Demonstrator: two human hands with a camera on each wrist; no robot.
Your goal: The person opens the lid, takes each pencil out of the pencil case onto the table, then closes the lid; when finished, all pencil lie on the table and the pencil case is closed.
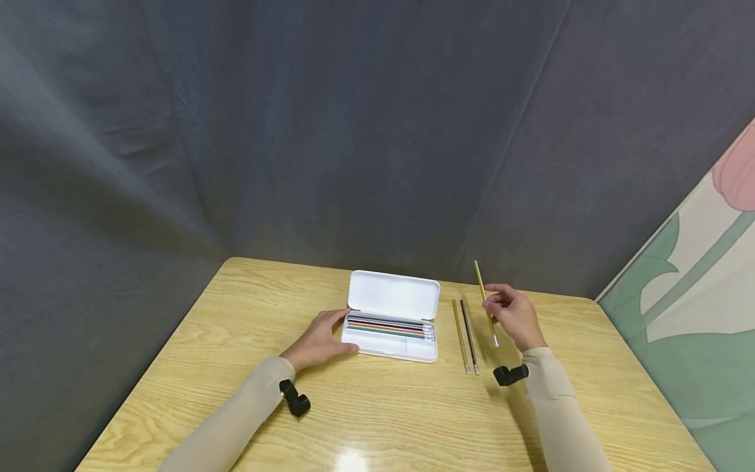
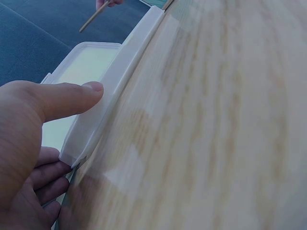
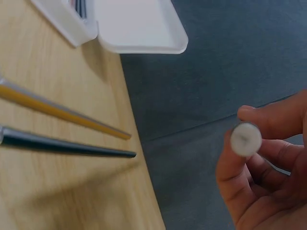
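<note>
An open white pencil case (image 1: 374, 345) lies on the table with its lid (image 1: 394, 295) tipped back and several coloured pencils (image 1: 386, 325) lying lengthwise in it. At its left end, my left hand (image 1: 318, 341) grips the case, the thumb (image 2: 72, 99) along the front wall and the fingers at the left corner. My right hand (image 1: 514, 318) pinches a yellow pencil (image 1: 479, 276) above the table, its white eraser end (image 3: 246, 139) facing the right wrist camera. Between that hand and the case, a yellow pencil (image 1: 460, 334) and a black pencil (image 1: 468, 331) lie side by side.
The wood-grain table (image 1: 377, 406) ends just behind the case lid. A dark grey curtain (image 1: 354, 131) hangs behind it, and a panel with a painted flower (image 1: 702, 282) stands on the right.
</note>
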